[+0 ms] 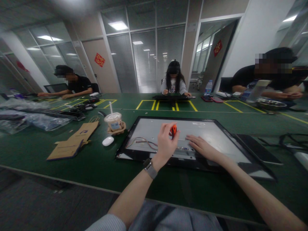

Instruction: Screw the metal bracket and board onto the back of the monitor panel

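Note:
A monitor panel lies face down on the green table, its grey metal back up inside a black frame. My left hand is closed round an orange-handled screwdriver, held upright over the panel's lower middle. My right hand lies flat with fingers stretched out on the panel, just right of the screwdriver, beside a small board with connectors. Thin red and white wires run across the panel's left part. A watch sits on my left wrist.
A lidded drink cup with a straw, a white mouse and flat brown paper bags lie left of the panel. Plastic-wrapped parts sit far left. Black panels lie to the right. Three other people work along the table's far side.

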Demonstrator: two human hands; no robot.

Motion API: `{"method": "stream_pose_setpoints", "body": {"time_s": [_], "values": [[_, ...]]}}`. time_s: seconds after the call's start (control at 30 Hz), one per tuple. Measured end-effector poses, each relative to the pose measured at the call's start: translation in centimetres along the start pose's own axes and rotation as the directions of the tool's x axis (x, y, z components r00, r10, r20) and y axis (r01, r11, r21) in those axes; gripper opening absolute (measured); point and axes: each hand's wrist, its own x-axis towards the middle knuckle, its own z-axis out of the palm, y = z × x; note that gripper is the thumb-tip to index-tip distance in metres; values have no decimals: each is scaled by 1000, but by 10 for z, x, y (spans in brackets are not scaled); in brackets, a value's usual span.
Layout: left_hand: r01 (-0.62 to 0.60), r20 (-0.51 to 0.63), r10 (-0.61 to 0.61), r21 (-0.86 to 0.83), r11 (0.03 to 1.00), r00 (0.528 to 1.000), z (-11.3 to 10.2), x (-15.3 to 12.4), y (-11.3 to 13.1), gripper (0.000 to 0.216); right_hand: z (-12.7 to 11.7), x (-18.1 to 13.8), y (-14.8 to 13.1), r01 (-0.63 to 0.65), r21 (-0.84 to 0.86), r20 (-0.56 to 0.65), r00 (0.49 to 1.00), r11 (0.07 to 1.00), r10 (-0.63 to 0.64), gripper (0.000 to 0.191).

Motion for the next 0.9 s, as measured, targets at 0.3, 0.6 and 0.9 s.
{"method": "stream_pose_setpoints", "body": {"time_s": [0.3,0.6,0.9], "values": [[-1,61,2,-16,1000,998,-2,0,3,36,-1,0,-2,-6,-5,14,1000,1000,6,62],[-49,19,49,17,999,999,2,-2,-2,30,-3,0,-5,-14,-7,14,1000,1000,14,61],[-67,-13,68,58,996,998,0,-2,-1,29,-2,-1,-4,-12,1,1,1000,1000,12,60]]}}
